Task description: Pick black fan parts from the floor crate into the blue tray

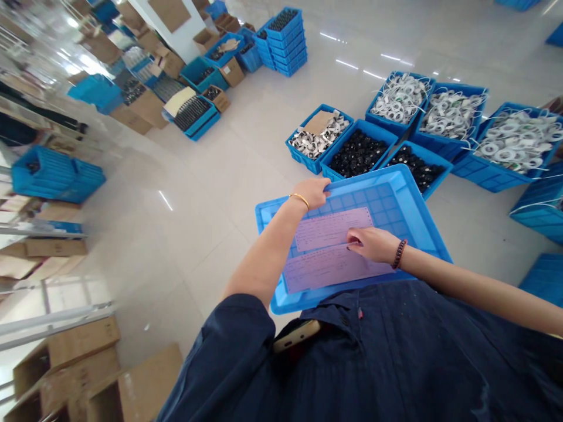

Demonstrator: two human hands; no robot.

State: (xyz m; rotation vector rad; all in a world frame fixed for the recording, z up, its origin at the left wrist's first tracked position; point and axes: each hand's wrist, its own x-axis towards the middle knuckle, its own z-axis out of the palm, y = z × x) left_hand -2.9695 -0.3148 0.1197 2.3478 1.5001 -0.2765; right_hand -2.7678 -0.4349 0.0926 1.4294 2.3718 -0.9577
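A shallow blue plastic tray (424,217) with a grid-patterned bottom is held tilted against my body. My left hand (311,192), with a gold bracelet at the wrist, is wrapped round its far rim. Two pinkish printed sheets lie on the tray, the upper paper sheet (328,225) partly overlapped by or touching the lower paper sheet (321,271). My right hand (373,244), wearing a dark beaded bracelet, is closed over the sheets. Its fingertips are pinched at the line where the sheets meet; what they hold is hidden.
Ahead stand blue crates of black parts (358,153), a crate of small white parts (319,140) and several crates of coiled white cables (453,114). Stacked blue crates (285,44) are farther back. Cardboard boxes (88,369) and a metal rack (57,319) stand at the left.
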